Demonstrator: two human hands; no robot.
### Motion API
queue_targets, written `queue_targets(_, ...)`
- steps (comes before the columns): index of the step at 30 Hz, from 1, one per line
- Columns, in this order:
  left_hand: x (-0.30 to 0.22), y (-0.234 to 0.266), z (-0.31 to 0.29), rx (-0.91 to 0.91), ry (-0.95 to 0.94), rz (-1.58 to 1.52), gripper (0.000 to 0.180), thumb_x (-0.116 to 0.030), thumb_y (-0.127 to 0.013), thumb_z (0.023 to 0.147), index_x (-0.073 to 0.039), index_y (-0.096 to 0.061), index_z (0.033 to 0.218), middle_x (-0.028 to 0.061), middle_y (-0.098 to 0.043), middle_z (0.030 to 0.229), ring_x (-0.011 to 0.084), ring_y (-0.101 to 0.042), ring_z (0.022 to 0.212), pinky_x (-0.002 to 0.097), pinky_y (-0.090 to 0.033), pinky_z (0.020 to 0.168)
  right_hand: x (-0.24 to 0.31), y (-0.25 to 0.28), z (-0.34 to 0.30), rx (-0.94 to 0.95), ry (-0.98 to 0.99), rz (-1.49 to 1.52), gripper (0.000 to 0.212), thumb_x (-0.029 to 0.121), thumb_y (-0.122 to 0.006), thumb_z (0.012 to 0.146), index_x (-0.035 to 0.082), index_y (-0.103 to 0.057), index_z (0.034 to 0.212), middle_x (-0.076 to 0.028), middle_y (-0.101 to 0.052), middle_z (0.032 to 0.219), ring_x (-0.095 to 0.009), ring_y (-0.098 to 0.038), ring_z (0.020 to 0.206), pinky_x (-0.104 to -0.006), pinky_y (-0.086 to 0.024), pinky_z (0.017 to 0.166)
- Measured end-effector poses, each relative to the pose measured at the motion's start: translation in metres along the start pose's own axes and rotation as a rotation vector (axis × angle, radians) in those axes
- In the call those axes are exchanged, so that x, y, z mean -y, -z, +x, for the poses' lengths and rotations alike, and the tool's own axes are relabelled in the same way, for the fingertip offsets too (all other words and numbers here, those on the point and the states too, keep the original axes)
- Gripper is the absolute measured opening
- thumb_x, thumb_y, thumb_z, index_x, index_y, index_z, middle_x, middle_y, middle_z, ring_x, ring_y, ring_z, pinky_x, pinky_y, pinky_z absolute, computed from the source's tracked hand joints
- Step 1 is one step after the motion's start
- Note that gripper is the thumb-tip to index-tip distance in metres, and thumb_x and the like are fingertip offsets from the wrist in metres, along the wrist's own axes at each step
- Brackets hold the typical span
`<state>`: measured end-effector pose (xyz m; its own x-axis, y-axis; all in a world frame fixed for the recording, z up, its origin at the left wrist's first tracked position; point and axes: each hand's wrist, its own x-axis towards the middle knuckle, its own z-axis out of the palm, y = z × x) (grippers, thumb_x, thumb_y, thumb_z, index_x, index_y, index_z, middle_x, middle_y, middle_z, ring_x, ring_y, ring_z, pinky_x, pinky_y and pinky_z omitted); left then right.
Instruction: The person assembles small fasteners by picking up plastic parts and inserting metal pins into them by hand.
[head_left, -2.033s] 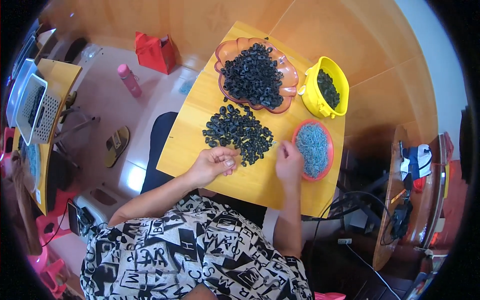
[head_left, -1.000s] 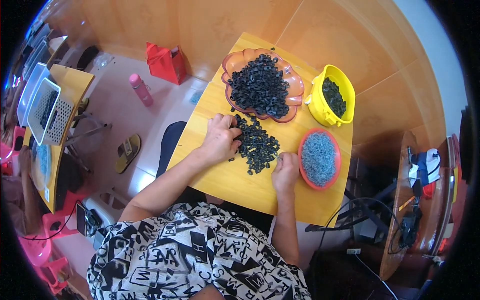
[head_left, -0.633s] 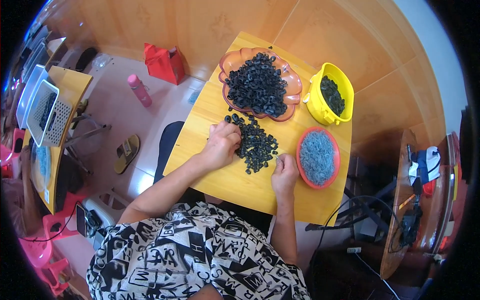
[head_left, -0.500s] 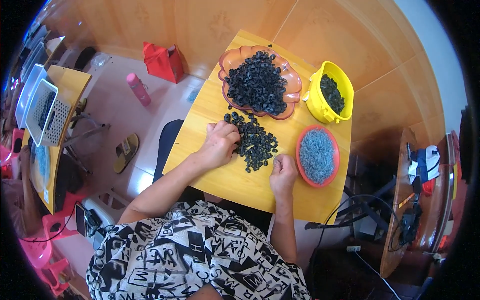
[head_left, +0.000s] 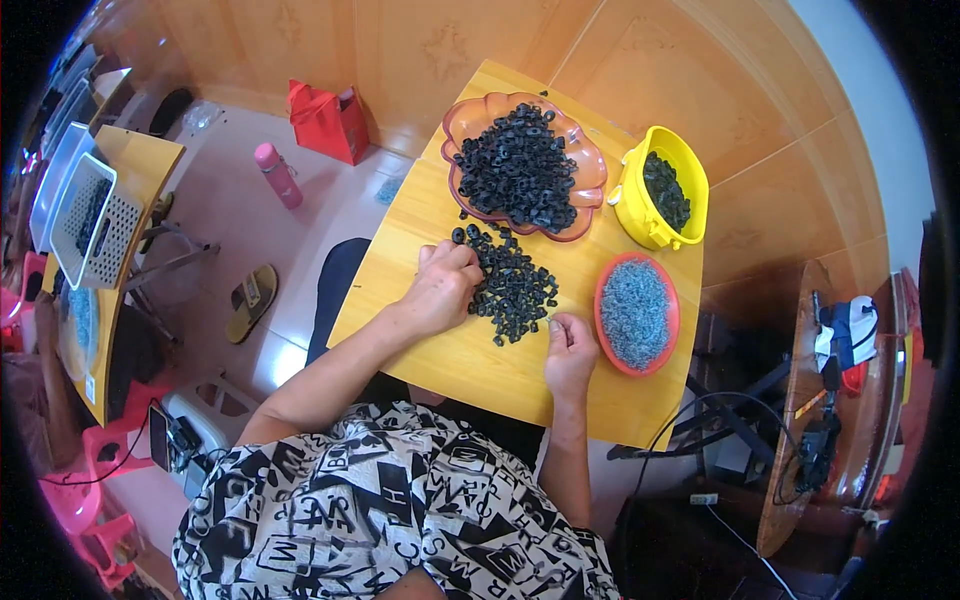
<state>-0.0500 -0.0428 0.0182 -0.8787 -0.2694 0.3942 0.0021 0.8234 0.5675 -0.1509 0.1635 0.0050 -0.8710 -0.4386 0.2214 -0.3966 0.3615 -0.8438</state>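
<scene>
Small black parts, some ring-like, form a loose pile (head_left: 512, 290) in the middle of the yellow table. My left hand (head_left: 442, 288) rests at the pile's left edge with its fingers curled down; what they grip is hidden. To the right of the pile, my right hand (head_left: 571, 352) is closed, thumb against the bent fingers. Anything pinched there is too small to make out. Beside it stands a red oval dish (head_left: 600, 338) heaped with tiny silvery-grey pieces (head_left: 637, 310). Beyond the pile, a scalloped orange tray (head_left: 588, 158) holds a large heap of black parts (head_left: 520, 170).
A yellow tub (head_left: 628, 205) with dark pieces stands at the table's far right. On the floor to the left are a pink bottle (head_left: 278, 178), a red bag (head_left: 330, 125) and a sandal (head_left: 250, 303). Another table (head_left: 140, 180) carries a white basket (head_left: 118, 225). A black cable (head_left: 690, 405) loops at right.
My right hand has turned slightly and drawn a little toward me, its fingers still together. My left hand stays at the pile's edge. The whole view has shifted very slightly.
</scene>
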Motion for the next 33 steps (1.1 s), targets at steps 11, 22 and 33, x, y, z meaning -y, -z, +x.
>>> queue_targets(11, -0.006, -0.005, 0.008, -0.038, -0.047, 0.049, 0.007, -0.005, -0.063, 0.058, -0.004, -0.062, 0.065, 0.0074, -0.050, 0.082, 0.0266, -0.045, 0.086, 0.0382, -0.032, 0.074, 0.012, 0.002, -0.002, 0.060, -0.281, 0.291, 0.007, -0.002, -0.056, 0.082, -0.002, -0.059, 0.089, -0.004, -0.059, 0.077, -0.010, -0.056, 0.064, -0.0224, -0.045, 0.056)
queue_targets(22, -0.006, -0.010, 0.007, -0.045, -0.179, 0.195, 0.009, -0.007, -0.061, 0.057, -0.005, -0.057, 0.065, 0.0063, -0.048, 0.081, 0.0243, -0.045, 0.084, 0.0375, -0.031, 0.074, 0.011, 0.005, -0.003, 0.080, -0.289, 0.348, 0.007, -0.003, -0.055, 0.082, 0.000, -0.057, 0.089, -0.001, -0.056, 0.075, -0.008, -0.051, 0.063, -0.0204, -0.041, 0.054)
queue_targets(33, -0.028, 0.023, -0.041, -0.117, 0.289, -0.943, 0.011, 0.002, -0.050, 0.086, 0.004, -0.058, 0.095, 0.0114, -0.055, 0.097, 0.0154, -0.057, 0.079, 0.0250, -0.046, 0.068, 0.003, 0.030, -0.014, -0.016, 0.042, -0.235, 0.022, -0.002, -0.063, 0.074, -0.004, -0.059, 0.096, -0.008, -0.057, 0.077, -0.013, -0.054, 0.063, -0.0250, -0.045, 0.059)
